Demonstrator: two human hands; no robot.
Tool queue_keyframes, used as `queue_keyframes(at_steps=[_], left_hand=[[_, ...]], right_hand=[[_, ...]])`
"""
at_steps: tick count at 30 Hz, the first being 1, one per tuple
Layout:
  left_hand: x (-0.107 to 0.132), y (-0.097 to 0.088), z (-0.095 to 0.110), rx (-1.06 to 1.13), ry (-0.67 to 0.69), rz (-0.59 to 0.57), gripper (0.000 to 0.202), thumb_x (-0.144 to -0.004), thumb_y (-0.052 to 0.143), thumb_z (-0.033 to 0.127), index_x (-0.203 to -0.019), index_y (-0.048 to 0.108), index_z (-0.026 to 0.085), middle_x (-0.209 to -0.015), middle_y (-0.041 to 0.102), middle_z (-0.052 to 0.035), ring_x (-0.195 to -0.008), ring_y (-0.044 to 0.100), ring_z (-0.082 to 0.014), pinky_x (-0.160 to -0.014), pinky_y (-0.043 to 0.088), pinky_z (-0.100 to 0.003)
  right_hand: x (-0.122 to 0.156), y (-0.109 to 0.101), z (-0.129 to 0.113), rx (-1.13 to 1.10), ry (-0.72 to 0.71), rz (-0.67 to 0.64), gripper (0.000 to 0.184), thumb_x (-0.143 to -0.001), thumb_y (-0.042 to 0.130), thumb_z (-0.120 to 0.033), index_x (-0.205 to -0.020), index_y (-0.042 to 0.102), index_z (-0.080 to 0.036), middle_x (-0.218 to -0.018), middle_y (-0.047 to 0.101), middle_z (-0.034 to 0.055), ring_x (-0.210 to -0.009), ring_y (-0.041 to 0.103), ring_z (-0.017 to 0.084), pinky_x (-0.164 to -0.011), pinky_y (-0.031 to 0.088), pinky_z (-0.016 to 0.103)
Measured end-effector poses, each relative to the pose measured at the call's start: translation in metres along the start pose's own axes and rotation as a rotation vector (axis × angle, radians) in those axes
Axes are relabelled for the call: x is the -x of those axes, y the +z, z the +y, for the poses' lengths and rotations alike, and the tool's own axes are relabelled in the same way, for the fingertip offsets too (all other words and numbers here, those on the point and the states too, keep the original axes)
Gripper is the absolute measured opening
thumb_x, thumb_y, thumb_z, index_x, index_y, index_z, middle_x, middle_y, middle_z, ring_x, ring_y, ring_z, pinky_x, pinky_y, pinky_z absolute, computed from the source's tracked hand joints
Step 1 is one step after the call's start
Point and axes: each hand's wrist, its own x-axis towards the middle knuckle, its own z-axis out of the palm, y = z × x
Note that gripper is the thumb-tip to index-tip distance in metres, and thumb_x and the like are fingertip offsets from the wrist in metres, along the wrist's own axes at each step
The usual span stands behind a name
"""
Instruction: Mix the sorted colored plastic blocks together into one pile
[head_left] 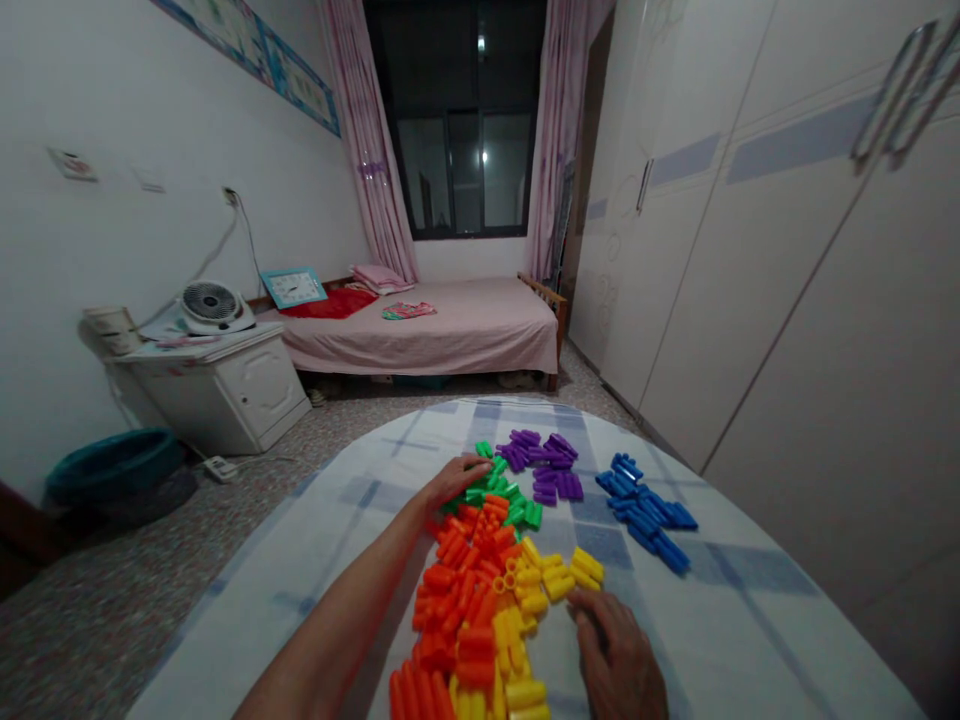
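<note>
My left hand (455, 478) reaches forward over the table and rests on the green plastic tubes (510, 495), fingers bent over them. My right hand (619, 655) lies near the front, fingertips touching the yellow tubes (551, 578), fingers curled down. Between my arms lies a long heap of orange and red tubes (461, 590). A pile of purple tubes (544, 462) sits beyond the green ones. A row of blue tubes (649, 512) lies to the right, apart from both hands.
The round table (750, 620) has a white cloth with blue checks. Behind it stand a pink bed (450, 335), a white cabinet with a small fan (214, 305), a teal basin (112, 462) on the floor, and wardrobe doors (750, 250) along the right.
</note>
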Motion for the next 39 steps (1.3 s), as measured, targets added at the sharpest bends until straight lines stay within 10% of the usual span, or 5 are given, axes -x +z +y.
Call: queue_keyframes(at_steps=[7, 16, 24, 33, 39], left_hand=[[0.040, 0.031, 0.042, -0.056, 0.024, -0.276, 0.042, -0.080, 0.056, 0.047, -0.110, 0.067, 0.020, -0.108, 0.069, -0.0052, -0.099, 0.062, -0.0219, -0.089, 0.047, -0.032], [0.143, 0.038, 0.116, -0.364, 0.340, -0.249, 0.041, -0.087, 0.051, 0.046, -0.119, 0.060, 0.023, -0.121, 0.059, -0.0111, -0.112, 0.054, -0.0227, -0.096, 0.044, -0.036], [0.237, 0.060, 0.081, -0.824, 0.745, -0.192, 0.052, -0.082, 0.058, 0.045, -0.131, 0.048, 0.031, -0.142, 0.045, -0.0075, -0.134, 0.034, -0.0303, -0.112, 0.016, -0.052], [0.186, 0.061, 0.090, -0.808, 0.519, -0.083, 0.068, -0.078, 0.054, 0.062, -0.135, 0.045, 0.025, -0.146, 0.040, -0.0108, -0.138, 0.028, -0.0316, -0.112, 0.016, -0.055], [0.192, 0.018, 0.056, -0.696, 0.069, 0.497, 0.043, -0.093, 0.038, 0.035, -0.134, 0.047, 0.023, -0.144, 0.042, -0.0102, -0.138, 0.029, -0.0269, -0.111, 0.025, -0.052]], right_hand=[[0.002, -0.006, -0.015, -0.046, 0.048, -0.030, 0.024, -0.085, 0.040, -0.026, -0.092, 0.064, -0.024, -0.099, 0.066, 0.0040, -0.096, 0.059, 0.021, -0.087, 0.045, 0.035], [0.002, -0.009, -0.019, -0.095, 0.020, -0.047, 0.024, -0.088, 0.040, -0.026, -0.089, 0.063, -0.022, -0.095, 0.066, 0.0044, -0.092, 0.058, 0.020, -0.084, 0.043, 0.034], [0.001, -0.009, -0.017, -0.075, 0.021, -0.049, 0.024, -0.087, 0.041, -0.025, -0.091, 0.064, -0.022, -0.096, 0.065, 0.0034, -0.094, 0.057, 0.020, -0.086, 0.042, 0.034], [-0.001, -0.008, -0.012, -0.089, -0.005, -0.058, 0.025, -0.085, 0.041, -0.025, -0.091, 0.064, -0.021, -0.098, 0.066, 0.0038, -0.096, 0.057, 0.019, -0.087, 0.042, 0.033], [-0.001, -0.009, -0.013, -0.090, 0.020, -0.060, 0.026, -0.084, 0.041, -0.026, -0.090, 0.066, -0.022, -0.096, 0.067, 0.0033, -0.096, 0.058, 0.019, -0.087, 0.042, 0.033]])
